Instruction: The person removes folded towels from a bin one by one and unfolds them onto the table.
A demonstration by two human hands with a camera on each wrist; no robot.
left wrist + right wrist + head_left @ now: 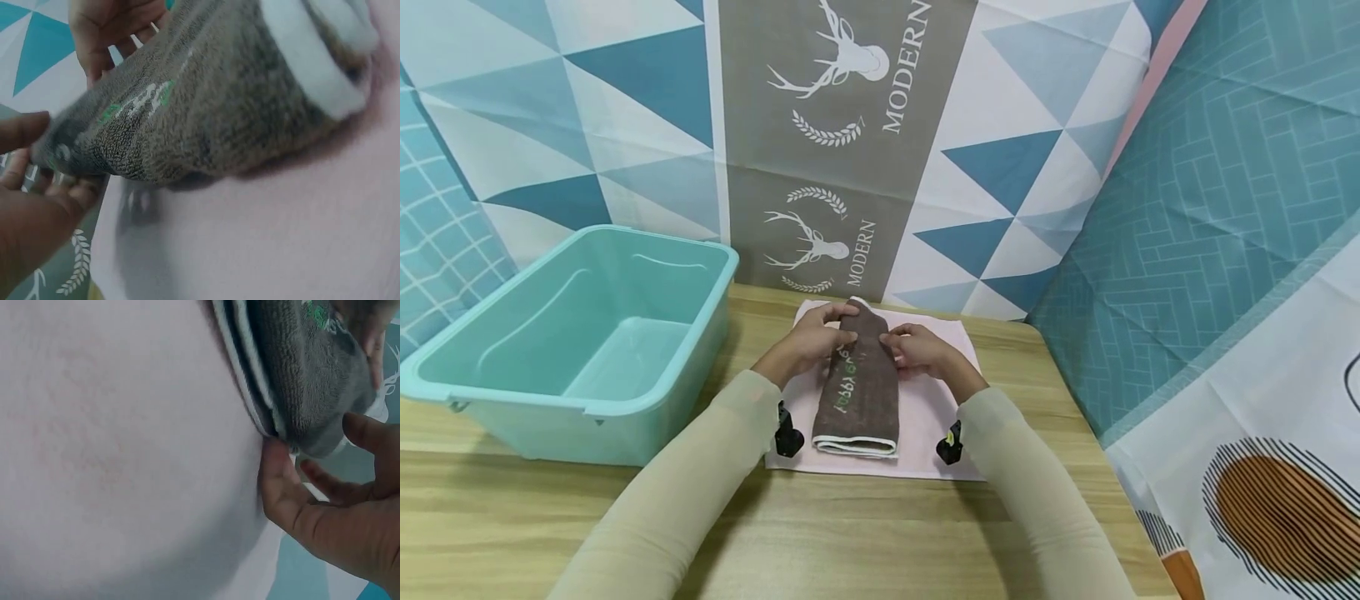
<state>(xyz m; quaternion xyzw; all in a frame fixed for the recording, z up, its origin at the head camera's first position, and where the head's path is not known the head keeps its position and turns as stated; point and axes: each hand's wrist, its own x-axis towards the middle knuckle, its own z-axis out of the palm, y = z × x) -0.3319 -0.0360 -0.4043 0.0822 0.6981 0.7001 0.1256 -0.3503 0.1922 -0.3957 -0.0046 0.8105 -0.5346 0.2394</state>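
A brown towel (867, 400) with white edging and green and white lettering lies folded into a long strip, its layered edge toward me. Under it a pale pink cloth (925, 437) is spread on the table. My left hand (807, 342) grips the towel's far left side, thumb on top and fingers beneath, as the left wrist view shows. On the opposite side my right hand (923, 350) pinches the towel's right edge. In the right wrist view its thumb (365, 432) lies over the fabric and the other fingers reach under, partly hidden.
A large turquoise plastic basin (700, 350) stands on the wooden table (790, 533) to the left. Behind the table hangs a patterned curtain (647, 100) with triangles and deer prints. More patterned fabric (1210, 250) borders the right side.
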